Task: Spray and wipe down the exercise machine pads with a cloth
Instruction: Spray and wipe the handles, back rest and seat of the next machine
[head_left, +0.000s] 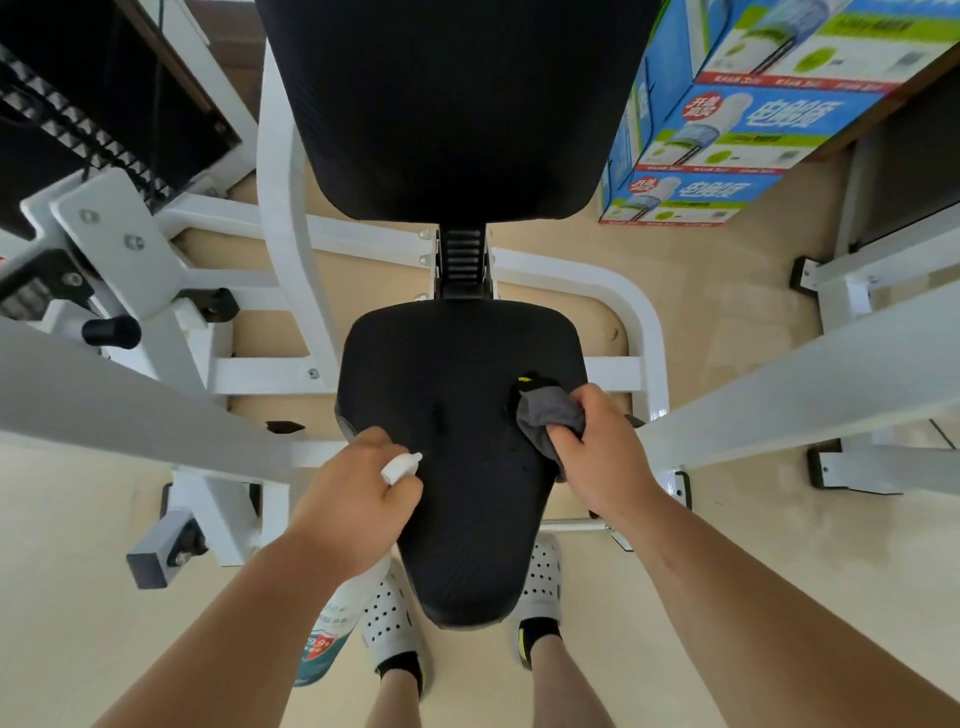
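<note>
Head view, looking steeply down. Count of items: two black pads, one spray bottle, one cloth, two hands, two shoes, three printed cartons.

Pads: the seat pad (457, 519) sits centre frame, wide at its far end and narrowing to a rounded nose at the near end. Its surface is matt black with fine ribbing, and a few small dark specks show near the cloth. The back pad (457, 104) stands directly beyond the seat pad, joined to it by a black ribbed bracket, and has the same black ribbed finish.

Left hand (353, 499): at the seat pad's left edge, fingers wrapped round the neck of the spray bottle (332, 623). The white trigger head projects past the fingers over the seat pad. The pale body with a teal and red label hangs below the hand, beside the pad's near left side.

Right hand (597, 457): at the seat pad's right edge, fingers and thumb closed on the cloth (550, 415). The cloth is grey, bunched, with a black part and a small yellow mark, and lies against the pad's right side.

Shoes: the left shoe (389, 623) and the right shoe (543, 582), both white and perforated, flank the seat pad's nose on the floor.

Cartons (727, 145): blue and green, stacked, beyond and to the right of the seat pad.

White frame (291, 234): tubing surrounds the seat pad on both sides.
</note>
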